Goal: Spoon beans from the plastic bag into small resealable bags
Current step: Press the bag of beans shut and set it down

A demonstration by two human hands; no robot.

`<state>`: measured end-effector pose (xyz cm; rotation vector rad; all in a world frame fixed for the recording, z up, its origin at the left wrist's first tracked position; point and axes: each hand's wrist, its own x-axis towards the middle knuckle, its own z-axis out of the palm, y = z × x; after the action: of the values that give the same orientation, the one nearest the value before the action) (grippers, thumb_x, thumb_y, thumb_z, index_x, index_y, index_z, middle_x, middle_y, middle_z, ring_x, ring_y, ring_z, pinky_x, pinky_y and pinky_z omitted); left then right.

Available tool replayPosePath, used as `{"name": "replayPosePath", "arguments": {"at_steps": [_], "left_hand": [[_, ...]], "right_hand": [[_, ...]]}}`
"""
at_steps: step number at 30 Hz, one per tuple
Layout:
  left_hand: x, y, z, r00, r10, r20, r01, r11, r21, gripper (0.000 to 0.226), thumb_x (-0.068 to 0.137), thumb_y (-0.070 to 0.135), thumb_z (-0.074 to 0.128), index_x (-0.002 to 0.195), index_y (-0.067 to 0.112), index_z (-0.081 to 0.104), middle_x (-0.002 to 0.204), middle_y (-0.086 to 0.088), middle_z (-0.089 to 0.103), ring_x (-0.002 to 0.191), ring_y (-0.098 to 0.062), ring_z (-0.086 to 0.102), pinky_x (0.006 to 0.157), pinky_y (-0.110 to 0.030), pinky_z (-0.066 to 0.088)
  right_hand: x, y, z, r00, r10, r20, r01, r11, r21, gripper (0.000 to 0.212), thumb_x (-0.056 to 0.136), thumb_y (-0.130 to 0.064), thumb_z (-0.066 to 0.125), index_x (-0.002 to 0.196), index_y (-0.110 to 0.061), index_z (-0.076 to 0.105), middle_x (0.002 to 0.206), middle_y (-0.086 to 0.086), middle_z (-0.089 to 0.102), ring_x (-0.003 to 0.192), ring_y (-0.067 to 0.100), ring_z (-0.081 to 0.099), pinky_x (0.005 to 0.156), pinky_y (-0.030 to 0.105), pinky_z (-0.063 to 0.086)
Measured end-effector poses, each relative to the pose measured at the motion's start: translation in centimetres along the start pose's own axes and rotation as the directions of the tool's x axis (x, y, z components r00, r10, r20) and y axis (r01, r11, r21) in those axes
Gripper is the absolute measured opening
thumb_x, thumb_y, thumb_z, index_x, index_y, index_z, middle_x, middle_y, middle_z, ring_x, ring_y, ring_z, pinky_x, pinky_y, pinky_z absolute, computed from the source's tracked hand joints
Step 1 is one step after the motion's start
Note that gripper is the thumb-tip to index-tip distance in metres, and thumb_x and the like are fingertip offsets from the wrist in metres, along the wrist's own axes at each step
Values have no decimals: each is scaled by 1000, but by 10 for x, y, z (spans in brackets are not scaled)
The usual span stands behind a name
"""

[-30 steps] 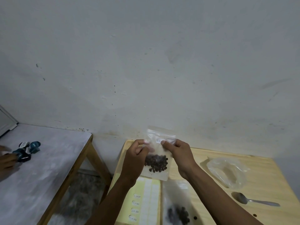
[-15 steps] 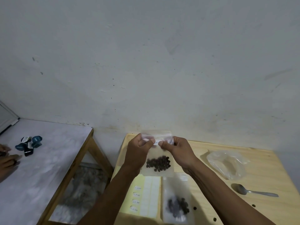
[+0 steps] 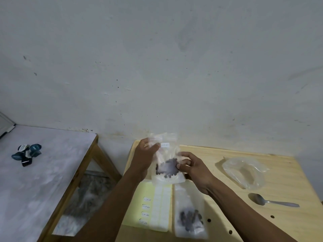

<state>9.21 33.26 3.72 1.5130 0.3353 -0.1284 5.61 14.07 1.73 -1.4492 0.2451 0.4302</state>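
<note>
Nearest, on the pale wooden surface (image 3: 227, 172), a small resealable bag (image 3: 189, 217) lies flat with a dark clump of beans inside, so at least one portion looks finished. Just to its left lies a yellow label sheet (image 3: 153, 206), some of its white stickers bearing writing too small to read. To the right a metal spoon (image 3: 269, 202) rests bowl-left on the wood, with nothing touching it. Farther in, above the surface, both hands hold up a second small bag (image 3: 166, 163), labelled near its top, with beans (image 3: 167, 167) gathered in its lower half. The left hand (image 3: 145, 158) has its grip pinched on the bag's upper left edge near the seal; the right hand (image 3: 194, 167) has its fingers curled onto the bag's right side at the level of the beans. Whether the seal is pressed fully closed cannot be told through the blur. To the right, beyond the spoon, the large clear plastic bag (image 3: 244, 172) sits crumpled and looks nearly empty, which suggests the job is close to done: what remains is probably setting this bag down and perhaps one last scoop. Off to the left stands a separate white-topped table (image 3: 52, 172) carrying a few small teal and black items (image 3: 26, 153). A scuffed pale wall (image 3: 157, 67) closes off the far side.
</note>
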Motion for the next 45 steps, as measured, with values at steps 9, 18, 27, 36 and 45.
{"name": "replayPosePath", "arguments": {"at_steps": [9, 18, 27, 36, 45], "left_hand": [[21, -77, -13, 988, -122, 98, 67, 896, 439, 44, 85, 13, 71, 124, 29, 58, 63, 0, 51, 59, -15, 51, 57, -27, 43], [60, -99, -13, 996, -87, 27, 55, 805, 591, 48, 84, 14, 72, 127, 28, 57, 73, 2, 57, 67, -11, 54, 54, -15, 36], [68, -111, -13, 986, -165, -28, 146, 766, 626, 46, 94, 20, 59, 139, 20, 49, 121, -7, 65, 104, -19, 59, 82, -21, 38], [37, -95, -1, 981, -159, 110, 38, 718, 695, 17, 93, 17, 60, 109, 18, 62, 100, 2, 62, 91, -15, 59, 75, -23, 42], [-30, -106, 31, 808, -512, 290, 214, 715, 666, 19, 92, 30, 57, 104, 16, 52, 102, -3, 57, 85, -21, 62, 69, -29, 49]], "right_hand": [[40, 40, -3, 977, 71, -203, -92, 991, -98, 61, 88, 3, 65, 139, -24, 46, 70, 6, 56, 60, 16, 49, 56, 27, 43], [84, 56, 6, 971, 154, -181, -207, 924, -323, 72, 85, -8, 70, 146, -23, 35, 85, 7, 62, 79, 20, 62, 76, 36, 56], [94, 52, 8, 972, 130, -196, -213, 839, -501, 67, 91, -21, 62, 150, -22, 31, 125, 9, 64, 104, 27, 63, 88, 36, 53], [49, 33, -52, 982, 55, -178, -170, 651, -740, 48, 92, -25, 63, 137, -15, 49, 101, 2, 61, 87, 17, 57, 76, 24, 41], [-20, 71, -70, 961, 187, -202, -272, 534, -801, 52, 91, -30, 61, 137, -9, 52, 117, 7, 65, 104, 22, 62, 86, 29, 50]]}}
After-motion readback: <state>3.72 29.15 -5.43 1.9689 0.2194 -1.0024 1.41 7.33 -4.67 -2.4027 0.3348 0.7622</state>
